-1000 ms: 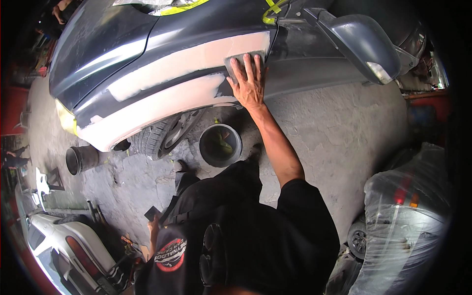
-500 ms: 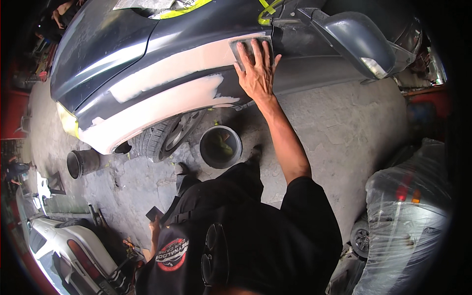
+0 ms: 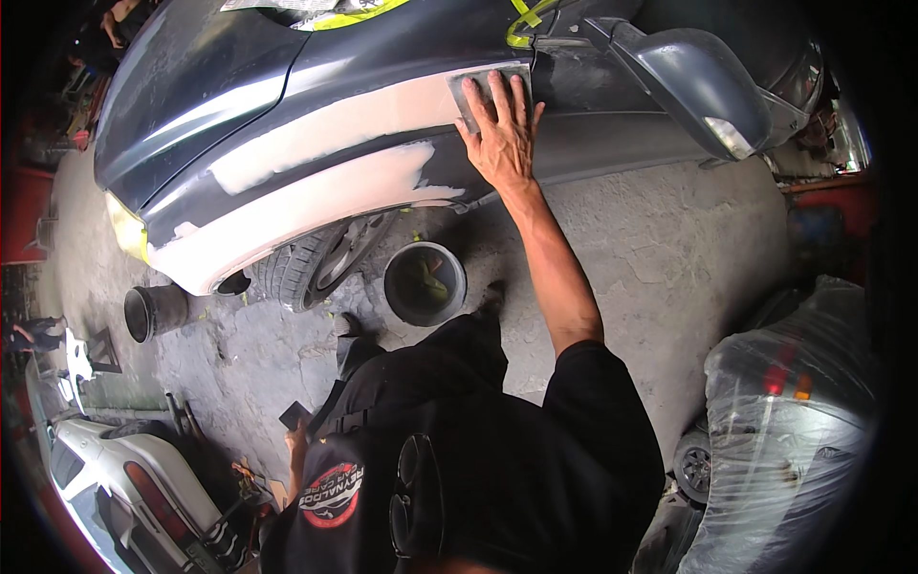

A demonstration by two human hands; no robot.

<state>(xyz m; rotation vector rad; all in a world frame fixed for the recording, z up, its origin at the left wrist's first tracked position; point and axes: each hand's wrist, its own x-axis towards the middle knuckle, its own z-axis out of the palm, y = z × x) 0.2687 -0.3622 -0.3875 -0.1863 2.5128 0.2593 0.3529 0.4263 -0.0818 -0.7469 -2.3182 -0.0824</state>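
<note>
My right hand lies on the dark car's front fender, fingers spread and stretched out. Under its fingers is a grey sheet of sandpaper, pressed against the far right end of a pale pink filler band. A second filler patch curves along the wheel arch above the tyre. Low on the left, my left hand is closed round a small dark rectangular piece, held away from the car. Its kind is too small to make out, and my shirt hides part of that arm.
A black bucket with wet-looking yellowish cloth inside stands by my feet. Another dark bucket is farther left. The side mirror juts out at upper right. Behind me are a white car and a plastic-covered vehicle.
The view has shifted slightly. My right hand stays flat on the sandpaper at nearly the same spot, and my left hand keeps hold of the dark piece.
</note>
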